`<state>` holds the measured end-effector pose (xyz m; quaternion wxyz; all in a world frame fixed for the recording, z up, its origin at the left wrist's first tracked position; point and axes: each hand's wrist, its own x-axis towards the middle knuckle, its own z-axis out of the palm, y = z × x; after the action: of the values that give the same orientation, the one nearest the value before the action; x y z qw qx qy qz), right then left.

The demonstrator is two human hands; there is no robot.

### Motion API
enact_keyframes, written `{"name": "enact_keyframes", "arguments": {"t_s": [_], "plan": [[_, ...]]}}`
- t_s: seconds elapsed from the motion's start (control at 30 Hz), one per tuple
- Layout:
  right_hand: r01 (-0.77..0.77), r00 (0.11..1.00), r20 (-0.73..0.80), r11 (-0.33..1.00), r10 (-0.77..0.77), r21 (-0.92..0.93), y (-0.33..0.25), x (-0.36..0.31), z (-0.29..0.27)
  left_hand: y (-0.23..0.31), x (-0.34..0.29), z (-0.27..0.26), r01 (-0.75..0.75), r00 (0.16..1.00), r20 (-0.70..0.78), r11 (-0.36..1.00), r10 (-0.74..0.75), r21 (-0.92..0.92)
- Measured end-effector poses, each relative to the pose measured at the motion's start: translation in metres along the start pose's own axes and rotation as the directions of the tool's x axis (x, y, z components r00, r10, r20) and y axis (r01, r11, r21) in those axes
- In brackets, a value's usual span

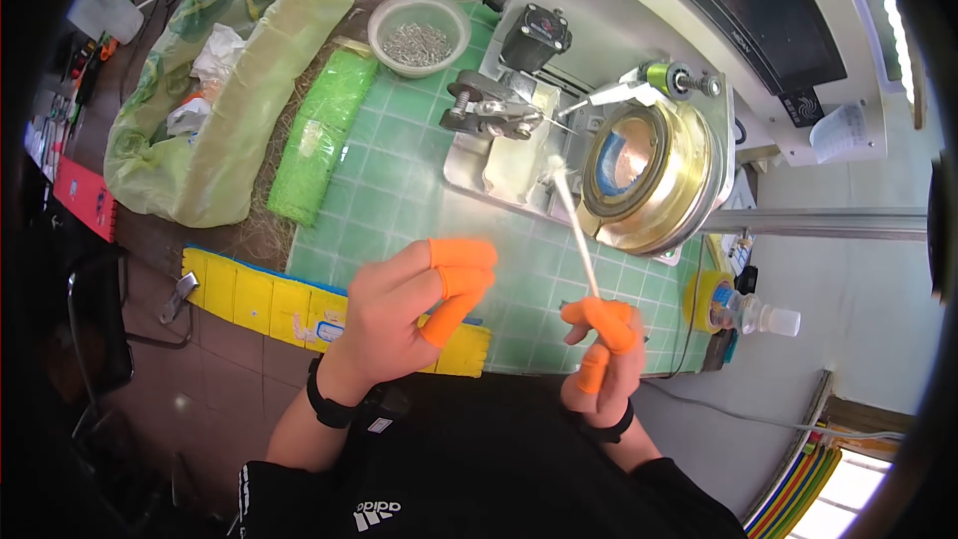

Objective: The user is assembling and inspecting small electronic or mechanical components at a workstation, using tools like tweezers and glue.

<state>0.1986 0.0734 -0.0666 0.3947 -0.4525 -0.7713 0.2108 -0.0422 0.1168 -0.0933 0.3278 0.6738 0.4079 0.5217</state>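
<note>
Orange finger cots cover several fingers of both my hands. My right hand [606, 344], at the mat's near edge, pinches a thin white stick with a fluffy white tip [577, 230]. The stick points up and away, its tip in front of the bench machine. My left hand [409, 304] is over the green gridded mat [389, 180], thumb and fingers pressed together; whatever they hold, if anything, is hidden. Beyond my hands, the machine carries a brass-coloured wheel [664, 175], a metal clamp-like fixture [499, 112] and a black motor [536, 37].
A translucent bowl of small metal pieces [419, 32] stands at the back. To the left lie a green wrapped bundle [324, 135] and a bin lined with a yellowish bag [235, 155]. A yellow strip [264, 299] runs along the near edge. A clear bottle [758, 314] is at right.
</note>
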Motion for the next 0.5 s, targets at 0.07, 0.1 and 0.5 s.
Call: {"name": "enact_keyframes", "arguments": {"t_s": [0.07, 0.1, 0.5], "plan": [[-0.067, 0.991, 0.107, 0.996, 0.074, -0.061, 0.008, 0.007, 0.01, -0.007, 0.004, 0.002, -0.003, 1.0, 0.016, 1.0, 0.003, -0.011], [-0.059, 0.993, 0.102, 0.997, 0.063, -0.048, 0.004, 0.016, 0.016, -0.007, 0.005, 0.0, -0.028, 1.0, 0.007, 1.0, 0.028, 0.012], [-0.39, 0.895, 0.159, 0.905, 0.416, -0.171, 0.003, 0.005, -0.019, -0.002, -0.001, -0.006, -0.074, 0.997, -0.022, 0.995, 0.073, -0.074]]}}
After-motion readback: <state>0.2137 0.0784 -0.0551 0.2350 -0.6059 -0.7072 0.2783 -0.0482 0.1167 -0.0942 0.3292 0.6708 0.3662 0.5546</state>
